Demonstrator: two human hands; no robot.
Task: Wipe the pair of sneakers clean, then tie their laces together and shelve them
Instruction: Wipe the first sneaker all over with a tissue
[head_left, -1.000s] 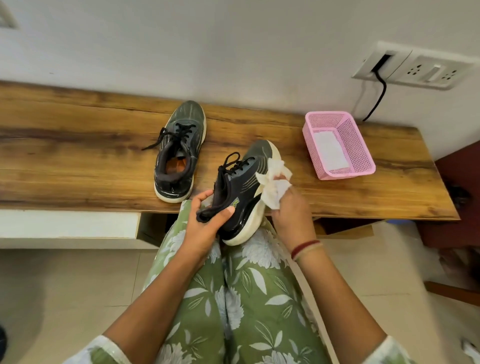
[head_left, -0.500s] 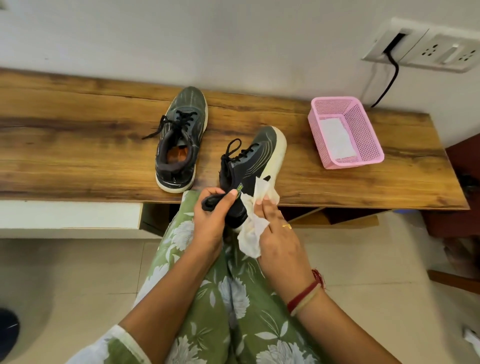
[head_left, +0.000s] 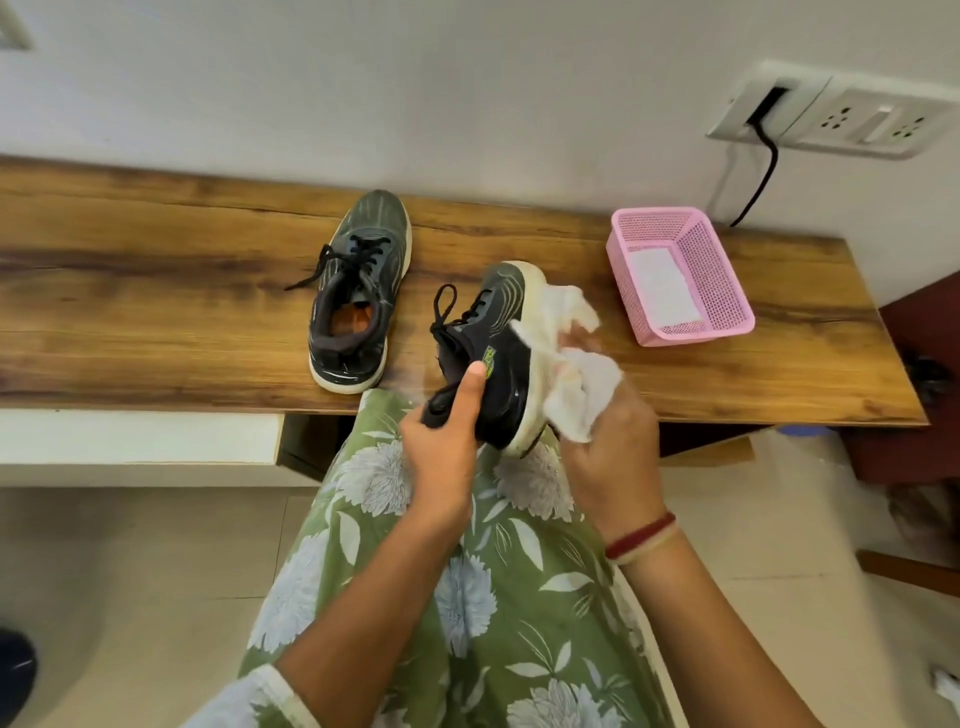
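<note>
My left hand (head_left: 444, 449) grips the heel of a dark grey sneaker (head_left: 493, 332) with a cream sole, tilted on its side over the front edge of the wooden shelf (head_left: 156, 291). A crumpled white wipe (head_left: 576, 364) is held in my right hand (head_left: 613, 452) and pressed against that sneaker's sole edge. The other sneaker (head_left: 358, 291) of the pair stands upright on the shelf to the left, toe toward the wall, its black laces loose.
A pink mesh basket (head_left: 727, 291) with a white sheet inside sits on the shelf at the right. A wall socket panel (head_left: 852, 117) with a black cable is above it. My green floral clothing (head_left: 467, 597) and a tiled floor fill the foreground.
My right hand with the wipe moved from near the heel up along the sole toward the toe side. The held sneaker stays in my left hand.
</note>
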